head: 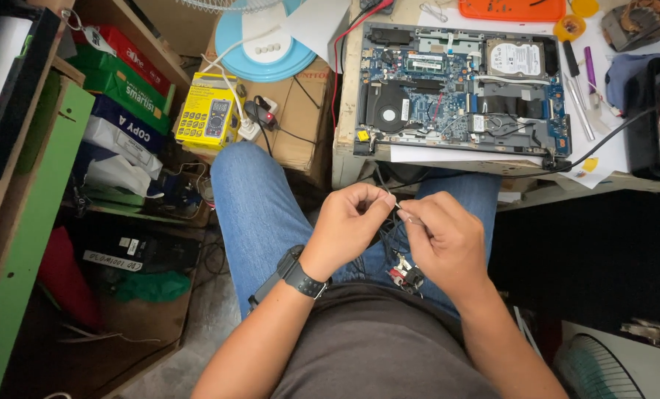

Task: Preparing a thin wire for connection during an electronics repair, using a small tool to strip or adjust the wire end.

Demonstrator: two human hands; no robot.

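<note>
Over the lap, both hands meet just below the desk edge. Left hand (348, 222), black watch (300, 275) on its wrist, pinches one end of a thin wire (398, 207) between thumb and forefinger; right hand (440, 238) pinches the same wire from the other side, fingertips of both hands nearly touching. Wire is very fine and pale; its length past the fingers is too small to tell. Dark cables (384, 185) hang down from the desk behind the hands. A small tool with red parts (404, 275) lies on the jeans (263, 214) just below the right hand, not touched; its kind cannot be told. On the desk (343, 148) above, an opened laptop (459, 92) lies bottom cover off, circuit board, fan and silver hard drive (514, 59) exposed. Right of it: a purple pen-shaped tool (590, 70) and a black one beside it. An orange tray (511, 9) sits at the far edge. Left of the desk, a cardboard box carries a yellow multimeter package (208, 111) and a blue fan base (260, 48). Green shelving (19, 244) with stacked paper reams stands at far left.
</note>
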